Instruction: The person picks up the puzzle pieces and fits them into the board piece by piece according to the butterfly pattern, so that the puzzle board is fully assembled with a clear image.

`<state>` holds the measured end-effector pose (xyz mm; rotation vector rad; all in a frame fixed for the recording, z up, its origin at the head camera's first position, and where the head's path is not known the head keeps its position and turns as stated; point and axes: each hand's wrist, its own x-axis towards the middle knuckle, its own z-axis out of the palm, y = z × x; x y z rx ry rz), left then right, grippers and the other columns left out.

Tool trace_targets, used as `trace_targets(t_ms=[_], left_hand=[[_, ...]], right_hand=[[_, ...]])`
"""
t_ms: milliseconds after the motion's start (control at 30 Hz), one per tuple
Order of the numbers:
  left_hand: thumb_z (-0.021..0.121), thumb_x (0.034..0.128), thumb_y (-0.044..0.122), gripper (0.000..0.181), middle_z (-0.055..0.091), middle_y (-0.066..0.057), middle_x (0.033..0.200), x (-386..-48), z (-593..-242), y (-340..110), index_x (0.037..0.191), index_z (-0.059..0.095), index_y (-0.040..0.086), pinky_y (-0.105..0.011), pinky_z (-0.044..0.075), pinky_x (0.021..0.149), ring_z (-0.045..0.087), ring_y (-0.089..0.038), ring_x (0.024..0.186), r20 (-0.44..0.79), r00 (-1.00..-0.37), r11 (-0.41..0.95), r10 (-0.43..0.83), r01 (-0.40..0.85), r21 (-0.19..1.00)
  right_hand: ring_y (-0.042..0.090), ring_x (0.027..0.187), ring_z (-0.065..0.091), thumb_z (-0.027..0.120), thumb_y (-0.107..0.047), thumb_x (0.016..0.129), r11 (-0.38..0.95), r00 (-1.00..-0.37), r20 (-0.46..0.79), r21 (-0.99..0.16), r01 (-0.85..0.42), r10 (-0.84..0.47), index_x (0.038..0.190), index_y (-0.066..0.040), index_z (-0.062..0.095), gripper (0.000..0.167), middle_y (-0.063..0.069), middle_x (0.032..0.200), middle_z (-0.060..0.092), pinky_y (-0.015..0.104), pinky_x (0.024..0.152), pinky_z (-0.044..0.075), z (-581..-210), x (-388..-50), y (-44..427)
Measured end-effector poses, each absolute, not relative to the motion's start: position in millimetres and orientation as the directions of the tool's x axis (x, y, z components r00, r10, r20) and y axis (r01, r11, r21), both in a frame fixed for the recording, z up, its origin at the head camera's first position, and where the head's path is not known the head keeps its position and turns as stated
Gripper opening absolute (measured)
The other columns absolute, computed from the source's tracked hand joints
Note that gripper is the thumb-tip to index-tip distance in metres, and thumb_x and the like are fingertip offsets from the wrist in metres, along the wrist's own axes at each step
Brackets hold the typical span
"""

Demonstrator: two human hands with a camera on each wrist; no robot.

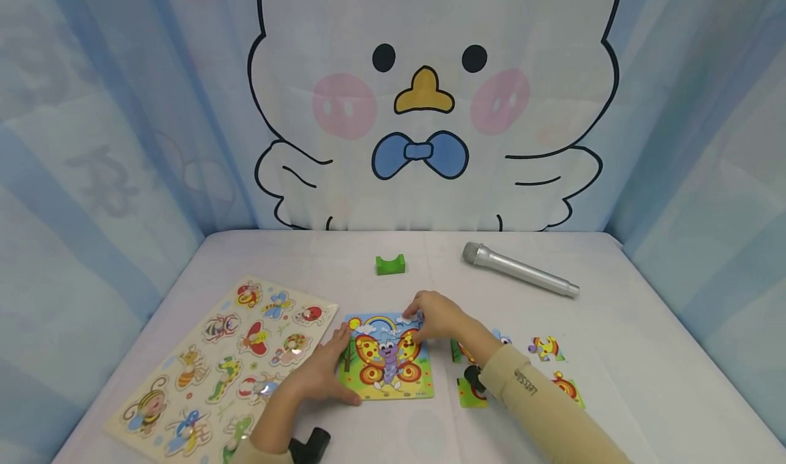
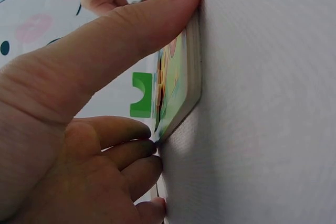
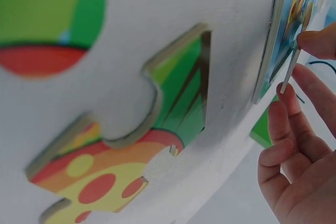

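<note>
A square butterfly puzzle board [image 1: 393,390] lies flat at the table's middle. My left hand [image 1: 319,372] holds its left side, with the thumb on the bottom edge and the fingers along the left edge. In the left wrist view the thumb [image 2: 131,30] presses the board's thick rim. Over the top right corner is my right hand [image 1: 439,317], pinching a thin puzzle piece [image 3: 289,71] between thumb and fingers, tilted against the board. The picture on that piece is mostly hidden.
Several loose puzzle pieces [image 1: 545,348] lie right of the board, some under the right forearm. A peg board with insects [image 1: 202,334] spreads across the left. Behind are a green notched block [image 1: 390,265] and a silver microphone [image 1: 522,270]. Printed curtains surround the table.
</note>
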<state>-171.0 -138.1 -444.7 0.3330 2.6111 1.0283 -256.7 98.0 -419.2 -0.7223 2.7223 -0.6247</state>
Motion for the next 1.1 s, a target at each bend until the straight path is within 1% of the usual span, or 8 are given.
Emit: trace_targets(t_ms=[167, 533, 700, 867, 1100], left_hand=[[0.088, 0.0513, 0.026, 0.115, 0.014, -0.018, 0.150, -170.2, -443.5, -136.6, 0.142, 0.024, -0.004, -0.054, 0.008, 0.109, 0.011, -0.034, 0.137, -0.201, -0.924, 0.708, 0.325, 0.097, 0.700], [0.089, 0.0503, 0.027, 0.116, 0.014, -0.018, 0.150, -169.9, -443.0, -136.2, 0.142, 0.024, -0.003, -0.057, 0.009, 0.108, 0.012, -0.035, 0.137, -0.208, -0.926, 0.709, 0.316, 0.084, 0.700], [0.088, 0.0512, 0.027, 0.116, 0.014, -0.017, 0.150, -170.9, -443.7, -136.7, 0.142, 0.023, -0.002, -0.056, 0.009, 0.108, 0.011, -0.034, 0.137, -0.209, -0.926, 0.712, 0.315, 0.085, 0.697], [0.088, 0.0525, 0.027, 0.114, 0.014, -0.017, 0.150, -171.5, -444.2, -136.9, 0.143, 0.024, -0.002, -0.056, 0.009, 0.108, 0.011, -0.034, 0.137, -0.209, -0.925, 0.714, 0.317, 0.087, 0.694], [0.088, 0.0520, 0.027, 0.115, 0.013, -0.017, 0.150, -171.2, -444.8, -137.4, 0.143, 0.023, -0.002, -0.056, 0.009, 0.108, 0.011, -0.034, 0.137, -0.210, -0.926, 0.715, 0.314, 0.085, 0.694]], right_hand=[[0.016, 0.090, 0.054, 0.081, -0.019, 0.066, 0.783, -0.842, -0.124, -0.457, -0.421, -0.525, 0.100, -0.010, 0.071, 0.037, 0.001, 0.101, 0.059, 0.035, 0.082, 0.048, -418.9, -256.4, 98.9], [0.017, 0.091, 0.054, 0.082, -0.019, 0.065, 0.805, -0.851, -0.141, -0.431, -0.407, -0.506, 0.098, -0.013, 0.071, 0.035, 0.000, 0.099, 0.059, 0.036, 0.083, 0.047, -419.9, -255.7, 95.1], [0.015, 0.087, 0.053, 0.082, -0.021, 0.064, 0.815, -0.860, -0.141, -0.424, -0.395, -0.490, 0.097, -0.014, 0.072, 0.035, -0.003, 0.094, 0.059, 0.035, 0.079, 0.047, -420.9, -256.3, 95.3], [0.013, 0.080, 0.051, 0.083, -0.023, 0.064, 0.827, -0.865, -0.145, -0.403, -0.392, -0.481, 0.095, -0.015, 0.072, 0.034, -0.005, 0.086, 0.054, 0.032, 0.073, 0.046, -421.9, -256.9, 95.7], [0.015, 0.082, 0.053, 0.079, -0.022, 0.070, 0.833, -0.850, -0.176, -0.372, -0.409, -0.496, 0.100, -0.015, 0.072, 0.031, -0.003, 0.089, 0.054, 0.033, 0.074, 0.047, -421.3, -257.8, 96.3]])
